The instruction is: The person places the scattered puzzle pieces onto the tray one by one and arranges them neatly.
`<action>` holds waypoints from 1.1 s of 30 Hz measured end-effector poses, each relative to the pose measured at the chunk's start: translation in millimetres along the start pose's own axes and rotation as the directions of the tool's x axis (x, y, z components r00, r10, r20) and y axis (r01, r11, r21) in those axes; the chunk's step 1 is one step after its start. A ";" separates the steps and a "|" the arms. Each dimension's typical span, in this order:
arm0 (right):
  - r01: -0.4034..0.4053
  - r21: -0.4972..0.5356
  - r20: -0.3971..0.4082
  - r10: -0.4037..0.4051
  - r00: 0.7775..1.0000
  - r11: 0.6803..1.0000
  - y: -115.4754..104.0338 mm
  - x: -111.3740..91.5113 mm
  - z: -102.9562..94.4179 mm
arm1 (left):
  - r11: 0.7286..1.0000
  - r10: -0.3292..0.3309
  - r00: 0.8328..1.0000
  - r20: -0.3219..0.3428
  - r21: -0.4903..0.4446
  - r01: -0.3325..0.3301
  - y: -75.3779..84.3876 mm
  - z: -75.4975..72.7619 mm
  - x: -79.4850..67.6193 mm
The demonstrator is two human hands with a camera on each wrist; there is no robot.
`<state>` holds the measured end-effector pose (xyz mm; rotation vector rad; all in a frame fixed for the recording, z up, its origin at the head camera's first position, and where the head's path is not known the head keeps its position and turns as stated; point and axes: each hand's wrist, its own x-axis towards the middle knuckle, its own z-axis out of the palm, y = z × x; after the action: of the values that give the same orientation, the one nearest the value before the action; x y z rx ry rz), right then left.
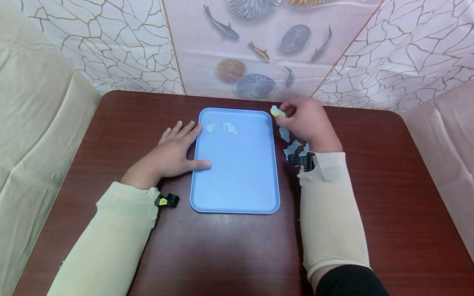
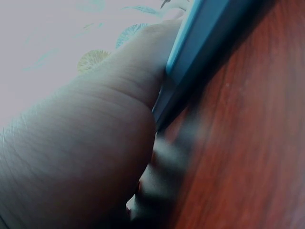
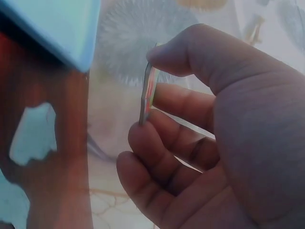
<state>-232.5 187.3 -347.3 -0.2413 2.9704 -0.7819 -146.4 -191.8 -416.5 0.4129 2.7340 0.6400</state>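
A light blue rectangular tray (image 1: 237,185) lies on the table, with two thin, irregular pale-blue puzzle pieces (image 1: 230,128) near its far left corner. The left hand (image 1: 172,152) rests against the tray's left edge, its fingers spread and its thumb lying over the rim. In the left wrist view, the thumb's base hides most of that contact. Beyond the tray's far right corner, the right hand (image 1: 305,121) pinches a thin puzzle piece (image 1: 277,111) with yellow-green colouring between thumb and fingers. The right wrist view shows this held piece (image 3: 147,90) nearly edge-on, with coloured markings on one face.
Several loose pale-blue pieces (image 1: 284,134) lie right of the tray, partly hidden under the right wrist and its black camera (image 1: 301,160). The dark red-brown table (image 1: 222,255) reaches a patterned cloth backdrop (image 1: 255,53) at its far edge.
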 end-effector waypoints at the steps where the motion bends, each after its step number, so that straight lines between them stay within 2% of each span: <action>1: 0.007 -0.004 0.000 -0.007 1.000 1.000 -1.3 0.4 1.4 | 1.000 -0.001 1.000 0.000 0.000 0.001 -0.1 0.0 -0.1; 10: 0.028 0.005 -0.005 -0.028 1.000 1.000 -12.9 1.4 11.8 | 1.000 0.001 1.000 0.003 -0.004 -0.001 -1.1 -0.1 -0.6; 20: 0.065 0.014 -0.053 -0.064 0.997 0.998 -18.7 3.5 16.5 | 1.000 0.002 1.000 0.004 -0.005 -0.002 -1.9 0.2 1.2; 33: 0.118 -0.009 -0.049 -0.118 0.992 0.993 -31.8 9.0 38.4 | 1.000 0.006 1.000 0.006 -0.003 -0.006 -3.2 0.5 2.0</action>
<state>-233.3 140.0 -365.2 -0.4074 3.0284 -0.8019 -148.7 -193.6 -418.8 0.4213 2.7269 0.6429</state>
